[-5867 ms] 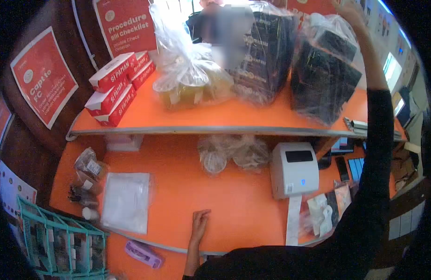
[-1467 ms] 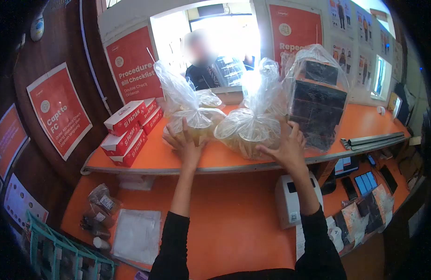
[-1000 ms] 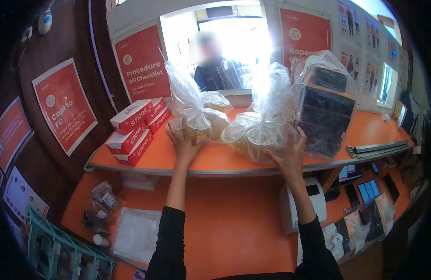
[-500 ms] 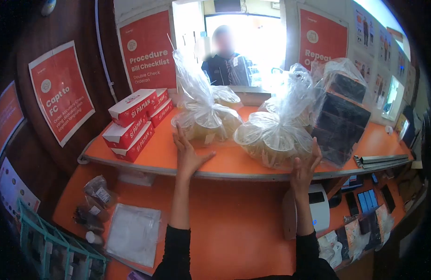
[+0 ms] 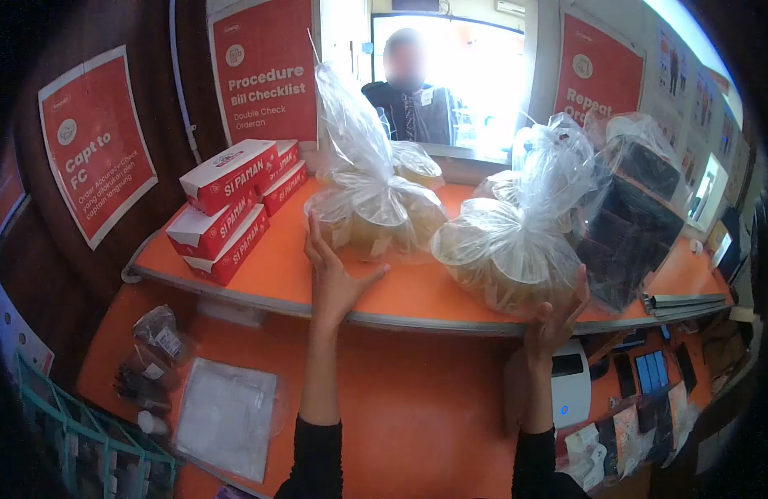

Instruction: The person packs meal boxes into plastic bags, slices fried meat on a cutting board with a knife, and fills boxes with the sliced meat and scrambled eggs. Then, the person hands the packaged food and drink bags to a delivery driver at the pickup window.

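Two tied clear plastic bags of lidded cups stand on the orange counter [image 5: 276, 266]. My left hand [image 5: 334, 279] is at the near left side of the left bag [image 5: 375, 208], fingers spread, thumb pointing right. Beside the near right side of the right bag [image 5: 504, 258] is my right hand [image 5: 558, 320], its fingers extended upward and apart. Contact of the fingertips with the bags is hard to make out. Against the right bag leans a clear bag of stacked black boxes [image 5: 629, 237]. Neither hand grips anything.
Red and white boxes [image 5: 226, 216] are stacked on the counter's left. A person [image 5: 413, 112] stands beyond the window. Below are a pack of clear plastic bags [image 5: 226, 416], a white printer-like device [image 5: 571, 387] and several phones [image 5: 650, 372]. Metal strips [image 5: 687, 305] lie at the counter's right.
The camera view has shifted slightly. My right hand sits a little lower against the right bag, its fingers still apart. My left hand stays beside the left bag.
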`<action>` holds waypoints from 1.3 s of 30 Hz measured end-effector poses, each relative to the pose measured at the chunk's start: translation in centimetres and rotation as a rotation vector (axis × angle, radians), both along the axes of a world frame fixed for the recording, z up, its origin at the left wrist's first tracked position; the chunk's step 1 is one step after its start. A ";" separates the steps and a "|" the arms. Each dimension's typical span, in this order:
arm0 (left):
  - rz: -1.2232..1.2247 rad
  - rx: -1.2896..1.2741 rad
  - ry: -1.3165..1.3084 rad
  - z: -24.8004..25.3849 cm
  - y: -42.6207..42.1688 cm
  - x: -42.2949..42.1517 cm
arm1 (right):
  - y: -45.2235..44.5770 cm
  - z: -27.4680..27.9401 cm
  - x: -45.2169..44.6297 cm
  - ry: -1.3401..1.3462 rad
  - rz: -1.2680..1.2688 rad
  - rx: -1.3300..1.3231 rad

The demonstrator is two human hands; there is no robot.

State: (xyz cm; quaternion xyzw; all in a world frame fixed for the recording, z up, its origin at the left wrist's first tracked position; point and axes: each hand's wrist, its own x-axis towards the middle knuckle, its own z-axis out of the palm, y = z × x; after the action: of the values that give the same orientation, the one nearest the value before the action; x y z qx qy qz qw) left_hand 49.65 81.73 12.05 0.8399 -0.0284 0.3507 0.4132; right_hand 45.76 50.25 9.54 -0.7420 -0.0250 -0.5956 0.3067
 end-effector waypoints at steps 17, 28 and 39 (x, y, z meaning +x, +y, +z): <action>0.011 0.002 -0.042 0.6 -0.3 -0.4 | -0.1 -0.5 0.7 -0.063 -0.030 0.015; -0.011 0.022 -0.079 0.7 -0.3 -0.5 | -0.3 -0.3 0.0 -0.051 -0.071 0.044; 0.005 0.062 -0.182 0.0 0.5 -0.1 | 1.6 19.8 5.4 0.181 -0.079 -0.170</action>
State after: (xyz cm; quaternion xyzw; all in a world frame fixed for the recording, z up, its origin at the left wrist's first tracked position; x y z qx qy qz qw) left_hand 49.54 82.28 12.08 0.8170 -0.0747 0.4256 0.3819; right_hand 51.14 51.80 29.38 -0.8163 -0.0185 -0.5337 0.2201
